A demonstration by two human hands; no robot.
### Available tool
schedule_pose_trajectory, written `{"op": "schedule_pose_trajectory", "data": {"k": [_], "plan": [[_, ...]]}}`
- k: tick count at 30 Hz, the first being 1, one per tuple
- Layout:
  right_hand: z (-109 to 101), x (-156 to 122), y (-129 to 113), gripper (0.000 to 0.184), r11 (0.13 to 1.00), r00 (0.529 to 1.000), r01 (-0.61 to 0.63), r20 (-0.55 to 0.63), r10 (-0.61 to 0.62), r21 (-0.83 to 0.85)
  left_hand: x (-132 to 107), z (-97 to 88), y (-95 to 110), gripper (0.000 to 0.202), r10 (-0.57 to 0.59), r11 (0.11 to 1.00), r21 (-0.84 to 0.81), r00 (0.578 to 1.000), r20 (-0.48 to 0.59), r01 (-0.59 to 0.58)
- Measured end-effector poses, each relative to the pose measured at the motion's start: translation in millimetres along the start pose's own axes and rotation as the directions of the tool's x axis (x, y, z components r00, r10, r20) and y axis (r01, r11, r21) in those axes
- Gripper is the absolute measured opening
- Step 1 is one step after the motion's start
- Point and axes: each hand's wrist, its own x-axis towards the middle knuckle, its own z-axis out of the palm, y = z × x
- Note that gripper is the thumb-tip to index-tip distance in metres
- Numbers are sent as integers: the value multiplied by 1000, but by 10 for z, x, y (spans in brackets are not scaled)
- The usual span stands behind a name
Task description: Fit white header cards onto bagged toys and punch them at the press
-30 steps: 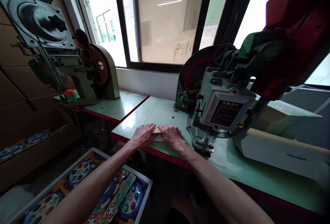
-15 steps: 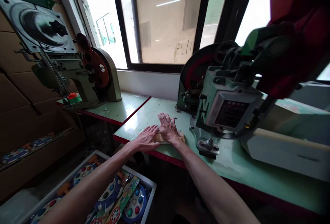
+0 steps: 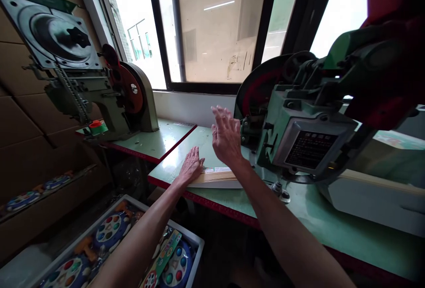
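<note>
A low stack of printed cards (image 3: 217,177) with tan edges lies near the front edge of the green table (image 3: 179,159). My left hand (image 3: 191,166) rests flat at the stack's left end, fingers stretched out. Above the stack's right part, my right hand (image 3: 227,136) is raised with its palm forward and fingers extended, holding nothing. My right forearm hides the right end of the stack.
A green press machine (image 3: 299,133) stands close on the right, with a grey-white bin (image 3: 372,199) beyond it. Another machine (image 3: 122,97) is at the left. Below the table sits a white box (image 3: 195,252) of packaged toys (image 3: 111,230).
My right hand has lifted up off the stack, and my left hand has shifted slightly left and turned. More of the card stack shows between them.
</note>
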Motion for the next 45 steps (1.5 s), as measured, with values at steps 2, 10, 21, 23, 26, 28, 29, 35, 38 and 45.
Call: {"op": "schedule_pose_trajectory", "data": {"k": [2,10,21,23,26,28,29,35,38,45], "plan": [[261,-176,71,65,999,971,-31,240,21,39,58,-130,27,73,-30,999,-18,999,14,30],[849,-532,220,66,991,940,-42,341,-5,129,361,-562,248,73,81,996,1,947,-311,-85],[-57,-59,121,59,999,993,9,-118,-4,42,183,135,44,63,93,995,53,985,-144,-87],[200,-249,190,61,997,991,-40,128,32,59,190,46,98,63,105,994,45,985,-134,-99],[651,-509,307,61,990,934,-109,351,72,86,186,-175,170,66,90,996,-11,987,-136,-93],[816,-565,358,62,988,942,-109,328,67,112,153,-319,166,70,81,996,-30,974,-211,-89],[844,-562,371,62,987,949,-105,308,63,122,120,-362,144,72,86,995,-20,966,-245,-93],[647,-571,337,50,983,958,2,281,-54,184,-194,-178,-30,65,-26,999,47,998,-60,28],[537,-748,344,52,949,904,190,332,-269,252,-255,-116,-18,62,-95,989,-117,993,-72,86],[260,-860,333,33,967,902,232,349,-254,105,-423,-510,-95,59,-261,891,-381,965,16,247]]}}
